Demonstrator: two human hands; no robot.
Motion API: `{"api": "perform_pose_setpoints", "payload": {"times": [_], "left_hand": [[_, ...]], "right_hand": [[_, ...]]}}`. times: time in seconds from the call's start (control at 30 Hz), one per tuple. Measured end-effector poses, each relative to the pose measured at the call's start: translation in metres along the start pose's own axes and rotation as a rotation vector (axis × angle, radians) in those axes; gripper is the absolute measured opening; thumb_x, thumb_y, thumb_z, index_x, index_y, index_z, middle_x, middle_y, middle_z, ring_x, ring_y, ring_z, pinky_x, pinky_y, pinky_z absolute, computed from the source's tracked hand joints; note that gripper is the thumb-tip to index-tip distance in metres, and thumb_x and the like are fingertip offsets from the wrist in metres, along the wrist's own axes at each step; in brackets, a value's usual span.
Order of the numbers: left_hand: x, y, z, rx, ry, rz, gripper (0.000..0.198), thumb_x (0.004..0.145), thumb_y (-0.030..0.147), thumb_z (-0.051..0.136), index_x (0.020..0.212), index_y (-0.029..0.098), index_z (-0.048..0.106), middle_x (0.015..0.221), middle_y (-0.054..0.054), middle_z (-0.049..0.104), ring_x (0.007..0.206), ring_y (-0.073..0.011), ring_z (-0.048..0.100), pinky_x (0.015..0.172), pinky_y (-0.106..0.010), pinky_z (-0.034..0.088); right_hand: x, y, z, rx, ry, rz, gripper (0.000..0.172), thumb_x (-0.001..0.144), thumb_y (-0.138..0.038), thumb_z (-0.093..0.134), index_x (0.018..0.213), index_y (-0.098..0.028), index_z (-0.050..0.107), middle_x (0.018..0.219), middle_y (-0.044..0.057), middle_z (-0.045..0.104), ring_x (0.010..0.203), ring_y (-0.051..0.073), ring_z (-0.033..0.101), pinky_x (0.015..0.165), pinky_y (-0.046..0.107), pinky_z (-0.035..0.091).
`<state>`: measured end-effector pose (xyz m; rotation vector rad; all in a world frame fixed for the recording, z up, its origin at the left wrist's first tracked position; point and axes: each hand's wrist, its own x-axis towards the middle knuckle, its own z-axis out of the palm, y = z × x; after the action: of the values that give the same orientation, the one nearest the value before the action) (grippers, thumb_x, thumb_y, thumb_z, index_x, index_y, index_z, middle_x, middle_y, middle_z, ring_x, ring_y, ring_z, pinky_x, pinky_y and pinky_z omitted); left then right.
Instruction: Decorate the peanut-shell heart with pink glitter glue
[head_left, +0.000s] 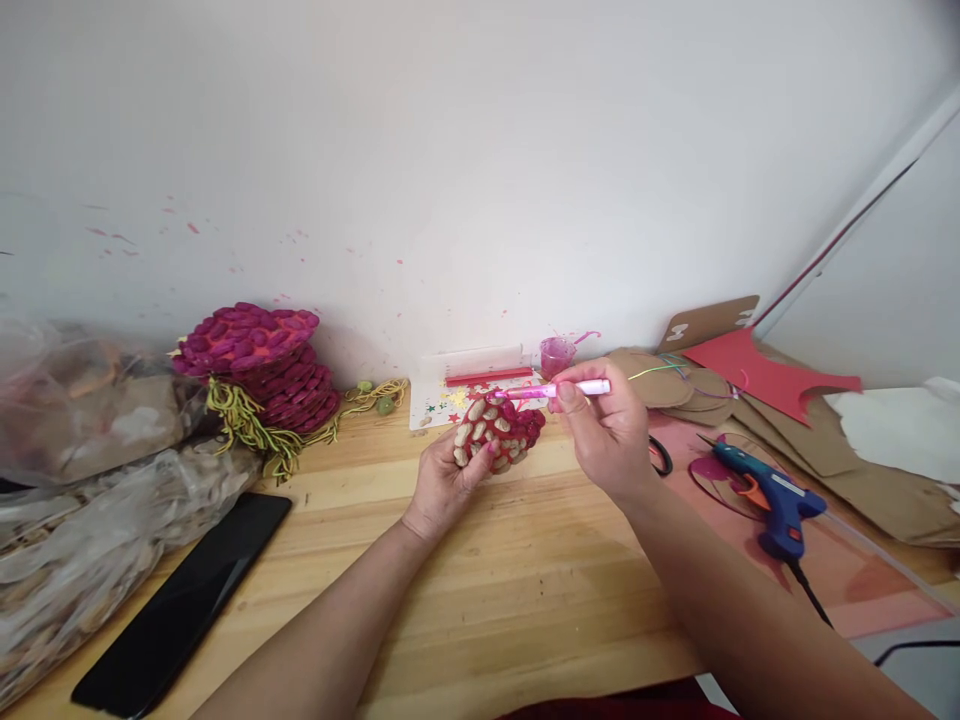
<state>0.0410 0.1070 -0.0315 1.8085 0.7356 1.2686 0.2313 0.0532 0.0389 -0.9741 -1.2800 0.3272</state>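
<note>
Over the middle of the wooden table point(540, 610), the left hand point(441, 485) pinches a red piece with peanuts point(477, 428) all over it, thumb in front and fingers tucked behind. Its peanuts are pale at nine o'clock and dark pink at three o'clock. The right hand point(611, 435) pinches a pink and white stick point(596, 388) between thumb and fingers. The stick's tip is by the top of the peanuts, but I cannot tell if it touches. Going around from the red piece, a pink cup point(557, 357) stands at one o'clock, a blue glue gun point(787, 505) lies between three and four, a black phone point(184, 605) lies at eight, and a stack of purple bumpy pieces point(255, 345) sits between nine and ten.
</note>
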Motion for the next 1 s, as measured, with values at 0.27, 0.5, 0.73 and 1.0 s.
{"api": "perform_pose_setpoints", "payload": {"times": [0.27,0.5,0.73,1.0], "left_hand": [[0.0003,-0.0017,0.0000,-0.064,0.024,-0.049,0.019,0.092,0.037,0.069,0.096,0.021,0.079,0.099,-0.005,0.080,0.089,-0.0182,0.072,0.087,-0.029,0.056],[-0.0002,0.0016,0.0013,-0.114,0.028,-0.082,0.021,0.090,0.038,0.071,0.095,0.019,0.078,0.099,-0.005,0.080,0.088,-0.0179,0.072,0.086,-0.029,0.057],[0.0016,0.0042,0.0019,-0.089,0.012,-0.097,0.025,0.089,0.043,0.071,0.093,0.020,0.078,0.097,-0.006,0.081,0.087,-0.0191,0.073,0.086,-0.031,0.058],[-0.0007,-0.0024,0.0015,-0.079,0.007,-0.123,0.029,0.090,0.046,0.069,0.097,0.019,0.078,0.100,-0.006,0.080,0.091,-0.0201,0.073,0.089,-0.032,0.058]], "right_hand": [[0.0063,0.0001,0.0012,0.091,0.050,0.021,0.022,0.094,-0.043,0.068,0.092,-0.022,0.061,0.076,-0.002,0.061,0.070,0.013,0.057,0.068,0.029,0.046],[0.0045,0.0009,0.0020,0.106,0.017,0.059,0.023,0.094,-0.044,0.069,0.094,-0.022,0.062,0.077,-0.002,0.063,0.070,0.013,0.059,0.067,0.029,0.046],[0.0046,-0.0014,0.0034,0.160,0.017,0.083,0.028,0.091,-0.050,0.070,0.093,-0.023,0.062,0.075,-0.002,0.062,0.068,0.012,0.059,0.064,0.028,0.047],[0.0073,0.0028,0.0038,0.141,0.051,0.073,0.031,0.089,-0.051,0.072,0.091,-0.022,0.061,0.074,-0.003,0.062,0.068,0.012,0.059,0.068,0.028,0.049]]}}
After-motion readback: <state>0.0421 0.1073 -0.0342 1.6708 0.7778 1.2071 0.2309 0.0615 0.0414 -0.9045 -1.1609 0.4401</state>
